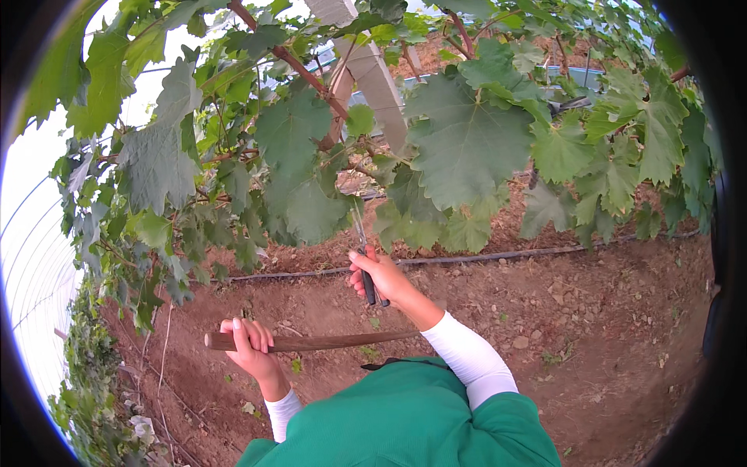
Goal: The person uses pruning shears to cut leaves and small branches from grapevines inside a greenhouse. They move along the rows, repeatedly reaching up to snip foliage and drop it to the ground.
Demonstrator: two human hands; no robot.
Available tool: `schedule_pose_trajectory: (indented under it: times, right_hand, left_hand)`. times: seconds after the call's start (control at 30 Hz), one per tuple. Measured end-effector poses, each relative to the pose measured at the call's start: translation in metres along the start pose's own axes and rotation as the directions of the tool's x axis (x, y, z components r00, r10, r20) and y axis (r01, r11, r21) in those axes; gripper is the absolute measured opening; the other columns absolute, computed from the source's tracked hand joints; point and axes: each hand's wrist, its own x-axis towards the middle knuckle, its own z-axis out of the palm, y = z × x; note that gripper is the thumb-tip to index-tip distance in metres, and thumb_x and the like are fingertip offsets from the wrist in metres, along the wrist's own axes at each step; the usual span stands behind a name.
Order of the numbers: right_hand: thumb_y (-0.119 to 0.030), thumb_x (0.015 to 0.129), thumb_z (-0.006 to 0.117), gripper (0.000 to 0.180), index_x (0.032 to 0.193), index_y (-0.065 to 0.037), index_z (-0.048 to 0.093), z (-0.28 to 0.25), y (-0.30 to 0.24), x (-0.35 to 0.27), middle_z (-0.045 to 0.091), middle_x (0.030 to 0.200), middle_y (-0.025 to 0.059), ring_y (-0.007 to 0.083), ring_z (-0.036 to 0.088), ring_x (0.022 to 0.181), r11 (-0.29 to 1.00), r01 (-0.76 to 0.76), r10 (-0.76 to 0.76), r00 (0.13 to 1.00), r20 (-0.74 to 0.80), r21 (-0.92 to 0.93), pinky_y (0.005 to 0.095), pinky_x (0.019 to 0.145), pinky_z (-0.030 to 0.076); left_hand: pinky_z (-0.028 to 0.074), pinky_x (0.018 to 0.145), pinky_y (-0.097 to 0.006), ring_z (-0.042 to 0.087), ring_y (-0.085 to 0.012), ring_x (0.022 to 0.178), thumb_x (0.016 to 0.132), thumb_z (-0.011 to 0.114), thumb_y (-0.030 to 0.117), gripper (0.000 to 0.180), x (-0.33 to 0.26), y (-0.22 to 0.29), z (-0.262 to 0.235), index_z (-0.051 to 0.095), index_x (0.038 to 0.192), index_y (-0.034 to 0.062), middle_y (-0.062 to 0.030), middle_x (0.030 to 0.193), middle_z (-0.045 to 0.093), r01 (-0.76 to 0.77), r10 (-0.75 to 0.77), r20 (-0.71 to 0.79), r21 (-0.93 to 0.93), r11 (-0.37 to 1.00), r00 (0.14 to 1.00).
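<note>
My left hand (248,347) is wrapped round a long brown wooden handle (334,342), close to its blunt left end. The handle lies level across the front of my body, and its far right end passes out of sight by my right forearm. In my right hand (383,274) are slim garden snips (368,286) with black grips. Their narrow metal blades point up among the grape leaves (311,204) in front of me. Whether the blade tips touch a stem is too small to tell.
Broad-leaved grapevines (475,132) hang across the upper view on brown canes (284,56). A pale post (377,86) stands behind them. A dark drip hose (498,255) runs along the reddish soil (576,335). At left curves a white plastic greenhouse wall (35,265).
</note>
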Motion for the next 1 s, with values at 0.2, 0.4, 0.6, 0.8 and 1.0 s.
schedule_pose_trajectory:
  times: [0.2, 0.4, 0.6, 0.8, 1.0]
  right_hand:
    - [-0.042, 0.088, 0.060, 0.040, 0.078, -0.003, 0.055, -0.012, -0.032, 0.013, 0.057, 0.062, 0.0036, 0.0102, 0.053, 0.049, 0.981, 0.132, -0.161, 0.962, -0.219, -0.141, 0.0241, 0.043, 0.044]
    - [-0.038, 0.087, 0.061, 0.043, 0.070, 0.002, 0.057, -0.016, -0.062, 0.032, 0.057, 0.056, 0.0060, 0.0127, 0.054, 0.045, 0.922, 0.140, -0.277, 0.891, -0.360, -0.361, 0.0262, 0.042, 0.042]
    - [-0.040, 0.085, 0.062, 0.043, 0.074, 0.001, 0.059, -0.008, -0.081, 0.047, 0.058, 0.057, 0.0053, 0.0115, 0.053, 0.045, 0.860, 0.114, -0.325, 0.875, -0.360, -0.497, 0.0259, 0.042, 0.042]
    - [-0.041, 0.085, 0.063, 0.044, 0.073, 0.000, 0.058, -0.005, -0.089, 0.053, 0.057, 0.058, 0.0048, 0.0099, 0.050, 0.043, 0.855, 0.129, -0.358, 0.848, -0.391, -0.502, 0.0254, 0.039, 0.041]
    - [-0.040, 0.085, 0.063, 0.042, 0.071, -0.001, 0.057, -0.003, -0.079, 0.053, 0.057, 0.057, 0.0040, 0.0090, 0.050, 0.043, 0.872, 0.120, -0.335, 0.853, -0.399, -0.475, 0.0247, 0.038, 0.040]
  left_hand:
    - [0.026, 0.035, -0.020, 0.026, -0.0040, 0.038, 0.098, 0.043, 0.013, 0.017, 0.000, 0.000, -0.004, 0.040, 0.082, 0.0115, 0.0047, 0.050, 0.028, -0.004, 0.005, 0.035, -0.021, 1.000, 0.999]
    - [0.028, 0.035, -0.021, 0.026, -0.0045, 0.038, 0.098, 0.044, 0.014, 0.021, 0.001, 0.002, -0.010, 0.036, 0.078, 0.0104, 0.0036, 0.049, 0.030, 0.001, 0.000, 0.032, -0.037, 0.999, 1.000]
    - [0.028, 0.035, -0.021, 0.026, -0.0045, 0.037, 0.098, 0.044, 0.013, 0.021, 0.000, 0.004, -0.022, 0.037, 0.078, 0.0109, 0.0039, 0.049, 0.030, 0.009, -0.007, 0.017, -0.071, 0.997, 1.000]
    - [0.026, 0.034, -0.020, 0.026, -0.0043, 0.036, 0.097, 0.043, 0.011, 0.020, -0.001, 0.006, -0.036, 0.038, 0.078, 0.0105, 0.0042, 0.049, 0.030, -0.010, 0.009, -0.013, -0.075, 0.997, 1.000]
    - [0.026, 0.034, -0.021, 0.025, -0.0042, 0.036, 0.097, 0.043, 0.012, 0.022, -0.001, 0.008, -0.048, 0.037, 0.077, 0.0106, 0.0041, 0.048, 0.030, -0.005, 0.003, -0.041, -0.062, 0.998, 0.999]
